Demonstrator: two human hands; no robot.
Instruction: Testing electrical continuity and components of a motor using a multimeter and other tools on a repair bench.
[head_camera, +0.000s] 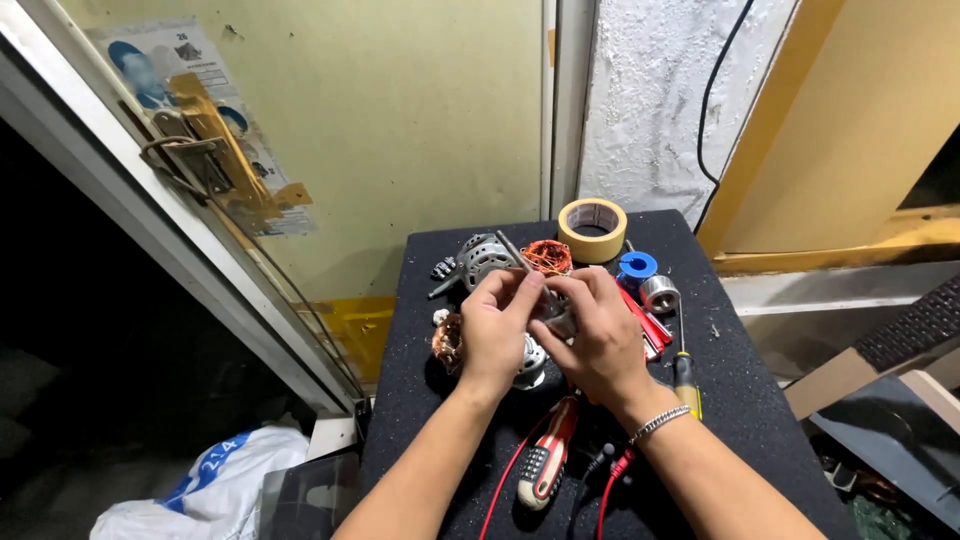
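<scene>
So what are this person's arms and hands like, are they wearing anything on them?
Both forearms are bare, with no sleeves in view and no gloves on either of the hands. The right hand has a silver metal chain bracelet at the wrist. The left hand shows no jewellery or watch.

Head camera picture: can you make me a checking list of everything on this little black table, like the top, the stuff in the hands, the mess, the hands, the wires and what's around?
Surface: black table, speckled, crowded with parts.
Job's things: small metal part pinched between both hands; thin metal rod sticking up from it.
Clutter: tape roll, blue spool, copper coil, metal motor housing, yellow-handled screwdriver, red-and-black handled tool.
Hands: left hand and right hand close together; chain bracelet on right wrist.
Cables: red leads at near edge; black cable on wall.
Surroundings: yellowish wall, white bag on floor.
</scene>
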